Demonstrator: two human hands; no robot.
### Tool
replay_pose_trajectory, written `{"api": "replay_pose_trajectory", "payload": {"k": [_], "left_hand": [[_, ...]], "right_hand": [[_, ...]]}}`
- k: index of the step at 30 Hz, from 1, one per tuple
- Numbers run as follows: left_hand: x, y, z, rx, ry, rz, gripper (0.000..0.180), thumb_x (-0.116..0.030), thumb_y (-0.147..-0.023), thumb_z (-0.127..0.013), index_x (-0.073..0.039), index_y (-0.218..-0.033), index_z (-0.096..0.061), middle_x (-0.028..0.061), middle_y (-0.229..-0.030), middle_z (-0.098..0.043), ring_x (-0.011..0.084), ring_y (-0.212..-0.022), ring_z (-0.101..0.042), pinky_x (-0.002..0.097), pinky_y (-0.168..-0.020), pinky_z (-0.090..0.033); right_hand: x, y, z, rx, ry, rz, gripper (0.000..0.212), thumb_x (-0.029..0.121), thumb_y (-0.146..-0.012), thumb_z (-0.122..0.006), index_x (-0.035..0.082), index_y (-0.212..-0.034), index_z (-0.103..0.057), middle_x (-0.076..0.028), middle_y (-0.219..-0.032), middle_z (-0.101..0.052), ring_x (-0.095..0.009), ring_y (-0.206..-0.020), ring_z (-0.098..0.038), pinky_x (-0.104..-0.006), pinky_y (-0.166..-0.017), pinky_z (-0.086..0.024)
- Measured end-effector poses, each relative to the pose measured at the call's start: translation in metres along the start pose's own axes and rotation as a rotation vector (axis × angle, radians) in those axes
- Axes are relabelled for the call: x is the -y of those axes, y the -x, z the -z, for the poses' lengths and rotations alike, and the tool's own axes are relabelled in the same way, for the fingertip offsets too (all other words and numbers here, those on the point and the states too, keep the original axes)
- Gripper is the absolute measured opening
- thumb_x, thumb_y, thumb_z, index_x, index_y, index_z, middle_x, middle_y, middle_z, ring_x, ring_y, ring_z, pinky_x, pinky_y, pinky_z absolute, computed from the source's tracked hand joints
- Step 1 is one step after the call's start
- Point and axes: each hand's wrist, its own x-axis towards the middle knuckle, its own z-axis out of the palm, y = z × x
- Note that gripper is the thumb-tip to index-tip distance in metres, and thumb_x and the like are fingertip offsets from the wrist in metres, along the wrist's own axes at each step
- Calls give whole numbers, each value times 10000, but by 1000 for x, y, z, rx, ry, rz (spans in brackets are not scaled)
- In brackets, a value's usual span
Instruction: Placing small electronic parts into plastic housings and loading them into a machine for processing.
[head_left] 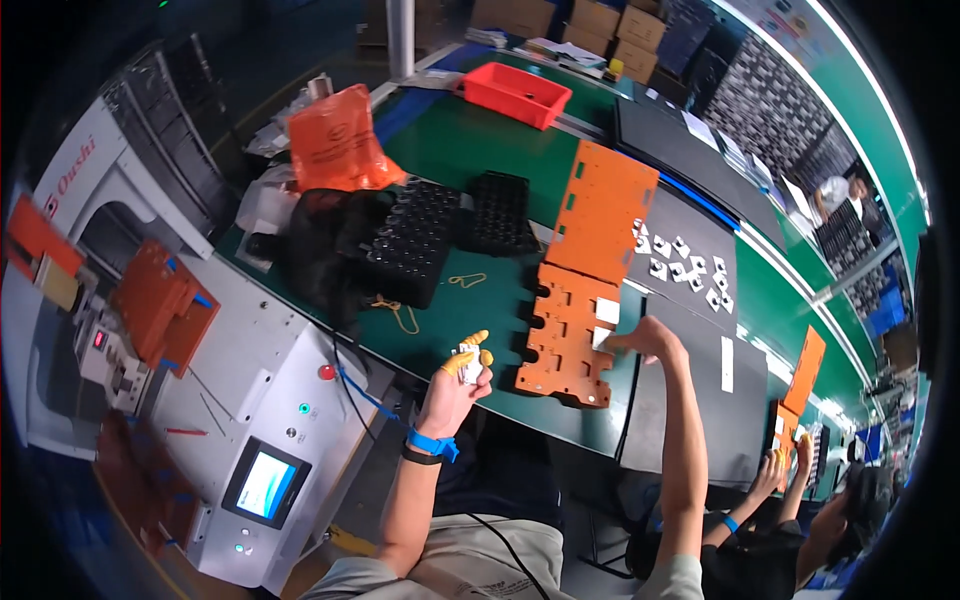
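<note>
My left hand [460, 390] is closed around a small stack of white pieces [468, 366], with yellow finger covers on some of its fingertips. It is raised in front of the bench edge, left of an orange fixture. That fixture has a notched lower plate [562, 345] and a flat lid [603, 207] opened away from me. My right hand [655, 342] reaches over the plate's right side. Its fingertips are together at a small white square piece [602, 337] on the plate. Just beyond lies another white square [607, 311]. Part of the right fingers' grip is hidden.
Black trays [415, 240] and an orange bag [340, 140] stand left on the green bench; a red bin [515, 92] is farther back. Small white-and-black parts [680, 262] lie on a dark mat. A machine with a screen [267, 483] is at left; a co-worker [790, 530] sits right.
</note>
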Motion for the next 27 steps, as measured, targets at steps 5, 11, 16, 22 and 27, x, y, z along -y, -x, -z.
{"api": "replay_pose_trajectory", "payload": {"k": [5,11,16,22,27], "left_hand": [[-13,5,27,-89,73,-108,409,-234,-1019,-530,-72,-1395,-517,29,-1079,-614,137,-856,-557,302,-780,-448],[-32,14,59,-78,131,-185,439,-322,-1021,-538,-74,-1384,-523,77,-1129,-633,193,-911,-620,337,-812,-512],[-42,22,70,10,79,-45,488,-436,-1058,-403,-64,-1343,-537,127,-1145,-656,233,-837,-663,310,-656,-554],[-47,25,90,-61,61,-34,372,-277,-1060,-453,-95,-1382,-492,149,-1246,-614,292,-1073,-645,373,-890,-530],[-66,29,79,-82,-5,-97,390,-268,-1066,-428,-96,-1416,-445,169,-1307,-592,353,-1213,-603,431,-983,-538]], "right_hand": [[70,8,-15,-569,281,268,461,476,-750,-796,47,-909,-748,-161,-800,-725,-326,-794,-718,-446,-699,-563],[249,5,-47,-433,-19,866,256,239,-814,-738,34,-966,-725,-178,-842,-714,-359,-811,-692,-436,-731,-554],[339,-43,-50,-625,-158,998,193,150,-804,-693,31,-953,-723,-156,-842,-717,-342,-810,-698,-427,-745,-564],[366,-6,-64,-439,11,1097,150,225,-797,-712,75,-801,-717,-159,-801,-707,-358,-766,-695,-459,-714,-576],[364,49,-106,-604,242,923,459,472,-758,-778,24,-707,-692,-147,-718,-683,-329,-668,-684,-435,-590,-538]]}}
